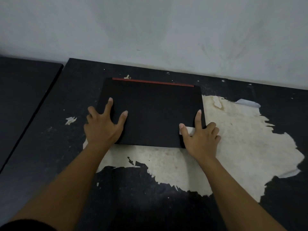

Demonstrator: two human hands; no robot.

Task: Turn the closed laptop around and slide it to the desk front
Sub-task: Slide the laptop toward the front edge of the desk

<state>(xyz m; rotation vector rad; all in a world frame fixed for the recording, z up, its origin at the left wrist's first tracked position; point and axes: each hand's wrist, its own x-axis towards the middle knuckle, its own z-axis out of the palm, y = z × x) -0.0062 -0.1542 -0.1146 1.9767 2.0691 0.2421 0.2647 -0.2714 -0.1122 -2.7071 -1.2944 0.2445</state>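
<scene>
Hands are pressing flat on the closed laptop [150,112], fingers spread wide. We are holding our left hand [104,125] on its near left corner and our right hand [200,138] on its near right corner, over a white sticker [190,130]. The laptop is lying past our hands, near the wall [166,30], red strip [152,82] on the far edge. We think the turning and sliding are just starting. Under our hands, the black desk [50,147] is peeling, showing a big pale patch [233,147].
</scene>
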